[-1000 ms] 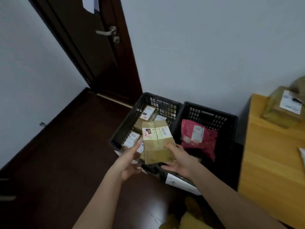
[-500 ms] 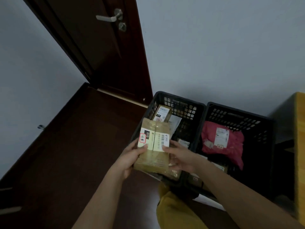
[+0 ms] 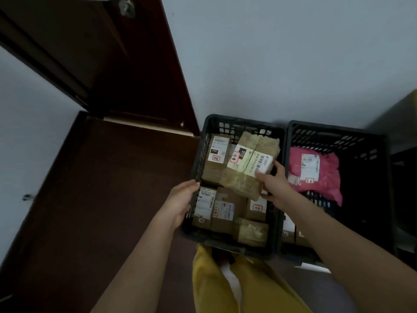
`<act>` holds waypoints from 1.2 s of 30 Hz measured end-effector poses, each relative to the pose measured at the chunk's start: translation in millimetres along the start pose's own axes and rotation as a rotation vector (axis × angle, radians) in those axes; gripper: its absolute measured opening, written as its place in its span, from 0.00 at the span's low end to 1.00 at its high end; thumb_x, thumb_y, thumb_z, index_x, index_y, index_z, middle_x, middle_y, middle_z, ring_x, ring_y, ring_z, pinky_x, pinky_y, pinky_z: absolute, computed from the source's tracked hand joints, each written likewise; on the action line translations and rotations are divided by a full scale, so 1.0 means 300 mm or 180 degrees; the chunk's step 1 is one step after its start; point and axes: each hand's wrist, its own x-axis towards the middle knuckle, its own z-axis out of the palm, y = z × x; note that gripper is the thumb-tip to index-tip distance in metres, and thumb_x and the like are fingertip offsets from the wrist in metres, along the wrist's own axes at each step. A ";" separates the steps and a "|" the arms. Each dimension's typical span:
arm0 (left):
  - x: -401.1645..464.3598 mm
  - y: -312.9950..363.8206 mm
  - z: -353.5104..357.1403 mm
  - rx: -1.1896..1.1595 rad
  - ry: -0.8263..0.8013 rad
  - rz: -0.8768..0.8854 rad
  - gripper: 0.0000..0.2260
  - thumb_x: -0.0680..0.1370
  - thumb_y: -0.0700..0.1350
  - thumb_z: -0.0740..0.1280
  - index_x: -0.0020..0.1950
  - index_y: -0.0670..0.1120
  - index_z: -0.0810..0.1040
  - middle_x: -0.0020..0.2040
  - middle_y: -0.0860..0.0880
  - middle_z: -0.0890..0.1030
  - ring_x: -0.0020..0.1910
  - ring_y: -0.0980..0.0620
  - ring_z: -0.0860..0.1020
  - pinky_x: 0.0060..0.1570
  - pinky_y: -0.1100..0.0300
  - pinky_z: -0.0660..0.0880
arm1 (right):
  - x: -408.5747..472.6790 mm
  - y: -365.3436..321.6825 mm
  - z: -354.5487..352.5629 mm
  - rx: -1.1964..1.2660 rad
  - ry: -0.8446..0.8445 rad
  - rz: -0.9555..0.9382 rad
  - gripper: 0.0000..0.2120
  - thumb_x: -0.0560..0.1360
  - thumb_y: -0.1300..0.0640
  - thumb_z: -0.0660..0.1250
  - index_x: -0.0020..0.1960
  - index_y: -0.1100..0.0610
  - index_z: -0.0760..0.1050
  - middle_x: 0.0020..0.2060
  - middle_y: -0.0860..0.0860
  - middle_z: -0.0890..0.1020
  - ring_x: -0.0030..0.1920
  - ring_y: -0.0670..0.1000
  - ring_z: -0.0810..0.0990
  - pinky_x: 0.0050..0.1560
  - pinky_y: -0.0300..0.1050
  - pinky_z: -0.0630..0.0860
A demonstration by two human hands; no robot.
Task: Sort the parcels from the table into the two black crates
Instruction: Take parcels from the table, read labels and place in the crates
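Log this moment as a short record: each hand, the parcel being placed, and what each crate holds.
left hand: open, resting against the left crate's outer wall
right hand: gripping the taped brown parcel
parcel position: tilted, over the left crate, above other parcels
left crate contents: several brown labelled boxes
right crate contents: pink mailer bag, plus parcels partly hidden by the right arm

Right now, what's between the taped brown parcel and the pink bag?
In the head view, the right hand and the two crates' adjoining walls separate the taped brown parcel from the pink bag.
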 end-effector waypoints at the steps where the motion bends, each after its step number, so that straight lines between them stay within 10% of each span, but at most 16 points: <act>1: 0.042 -0.004 -0.005 0.0087 -0.0059 -0.0041 0.19 0.81 0.44 0.64 0.73 0.45 0.70 0.48 0.53 0.78 0.47 0.57 0.75 0.57 0.57 0.69 | 0.010 0.016 -0.006 -0.0021 0.0043 0.0028 0.35 0.79 0.60 0.67 0.77 0.43 0.52 0.69 0.51 0.72 0.60 0.55 0.73 0.51 0.55 0.73; 7: 0.220 -0.014 -0.005 0.0755 -0.0418 -0.0253 0.18 0.81 0.45 0.65 0.71 0.46 0.70 0.52 0.51 0.78 0.46 0.57 0.76 0.38 0.62 0.71 | 0.062 0.174 0.049 -0.0335 0.0103 0.0257 0.36 0.80 0.61 0.66 0.78 0.47 0.49 0.70 0.54 0.71 0.62 0.57 0.73 0.54 0.56 0.75; 18: 0.575 -0.257 0.013 0.1688 -0.0848 -0.0527 0.20 0.81 0.42 0.63 0.73 0.49 0.71 0.65 0.50 0.77 0.62 0.49 0.77 0.64 0.52 0.73 | 0.286 0.458 0.248 -0.0881 -0.0161 0.0758 0.38 0.78 0.65 0.65 0.79 0.47 0.48 0.67 0.52 0.75 0.66 0.55 0.75 0.64 0.57 0.75; 23: 0.652 -0.375 0.040 0.1823 -0.0891 -0.0567 0.09 0.81 0.42 0.63 0.58 0.54 0.75 0.51 0.57 0.78 0.49 0.56 0.77 0.44 0.64 0.72 | 0.370 0.560 0.276 -0.2345 0.0191 0.0499 0.26 0.74 0.65 0.69 0.69 0.60 0.64 0.58 0.57 0.79 0.59 0.57 0.79 0.55 0.50 0.79; 28: 0.692 -0.459 0.061 0.2136 -0.0789 -0.0440 0.14 0.81 0.44 0.64 0.67 0.49 0.74 0.55 0.54 0.77 0.55 0.52 0.77 0.54 0.59 0.74 | 0.427 0.616 0.296 -0.2929 0.0418 0.0063 0.41 0.73 0.68 0.68 0.77 0.52 0.51 0.59 0.60 0.74 0.49 0.57 0.80 0.40 0.46 0.76; 36: 0.764 -0.526 0.092 0.2532 -0.0536 0.0050 0.13 0.75 0.44 0.73 0.59 0.45 0.78 0.55 0.50 0.82 0.55 0.50 0.80 0.58 0.52 0.77 | 0.561 0.613 0.253 -0.3143 0.0092 -0.0216 0.50 0.73 0.60 0.74 0.80 0.43 0.42 0.79 0.59 0.48 0.78 0.60 0.54 0.74 0.52 0.60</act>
